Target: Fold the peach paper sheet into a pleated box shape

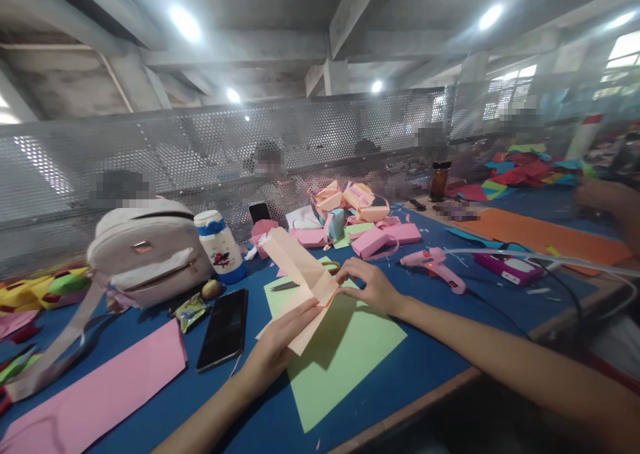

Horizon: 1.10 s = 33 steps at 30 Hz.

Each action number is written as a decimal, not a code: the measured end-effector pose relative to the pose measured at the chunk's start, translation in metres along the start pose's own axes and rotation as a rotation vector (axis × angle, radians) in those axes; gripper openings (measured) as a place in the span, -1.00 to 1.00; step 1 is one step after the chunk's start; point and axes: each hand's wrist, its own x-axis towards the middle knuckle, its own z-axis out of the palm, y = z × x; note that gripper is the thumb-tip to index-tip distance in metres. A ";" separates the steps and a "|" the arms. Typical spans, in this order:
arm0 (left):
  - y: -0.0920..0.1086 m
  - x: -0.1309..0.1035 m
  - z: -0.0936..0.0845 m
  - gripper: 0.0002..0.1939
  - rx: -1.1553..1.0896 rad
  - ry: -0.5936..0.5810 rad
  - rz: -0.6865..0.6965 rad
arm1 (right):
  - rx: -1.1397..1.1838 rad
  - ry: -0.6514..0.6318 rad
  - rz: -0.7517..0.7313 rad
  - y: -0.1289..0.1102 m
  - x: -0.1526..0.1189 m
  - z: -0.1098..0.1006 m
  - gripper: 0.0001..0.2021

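Both hands are on a folded piece of peach paper, held over a light green sheet. My left hand grips its near left part, the fingers laid along a fold. At the right edge my right hand pinches a corner between thumb and fingers. One long flap of the paper sticks up toward the back left. Scissors lie behind the paper, partly hidden by it, their blades pointing left.
Left of the green sheet lie a black phone and pink paper. A backpack and a bottle stand behind. Folded paper boxes sit at the back. A pink glue gun with a cord is at right, beside orange paper.
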 end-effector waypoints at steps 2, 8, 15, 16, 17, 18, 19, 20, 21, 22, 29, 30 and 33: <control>-0.001 0.000 0.000 -0.54 0.014 0.007 -0.001 | -0.041 -0.015 0.000 -0.002 0.002 -0.002 -0.74; -0.002 -0.002 0.001 -0.53 -0.009 0.056 0.007 | -0.328 -0.182 0.168 -0.041 -0.011 -0.031 -0.75; 0.000 0.001 0.003 -0.48 0.063 0.065 0.020 | -0.674 0.108 0.690 -0.039 -0.110 -0.115 -0.70; 0.000 0.002 0.003 -0.49 0.083 0.070 0.020 | -0.728 0.137 0.726 -0.029 -0.119 -0.126 -0.69; 0.000 0.002 0.003 -0.51 0.108 0.073 0.014 | -0.767 0.154 0.751 -0.019 -0.126 -0.135 -0.66; 0.000 0.002 0.003 -0.52 0.134 0.080 0.009 | -0.782 0.164 0.775 -0.010 -0.128 -0.143 -0.61; 0.001 0.002 0.003 -0.52 0.161 0.083 0.005 | -0.758 0.152 0.798 -0.001 -0.128 -0.148 -0.55; 0.001 0.002 0.002 -0.51 0.190 0.084 0.005 | -0.698 0.113 0.832 0.006 -0.125 -0.151 -0.51; 0.002 0.002 0.001 -0.49 0.222 0.082 0.008 | -0.615 0.054 0.865 0.012 -0.120 -0.152 -0.47; 0.003 0.002 -0.001 -0.47 0.257 0.078 0.012 | -0.529 -0.015 0.898 0.016 -0.115 -0.153 -0.45; 0.002 0.004 -0.010 -0.43 0.466 0.071 0.042 | -0.255 -0.141 0.873 0.020 -0.079 -0.145 -0.44; 0.001 0.004 -0.010 -0.43 0.472 0.072 0.035 | -0.221 -0.145 0.865 0.019 -0.075 -0.144 -0.43; -0.004 0.004 -0.007 -0.41 0.461 0.060 0.003 | -0.058 -0.228 0.883 0.013 -0.063 -0.136 -0.40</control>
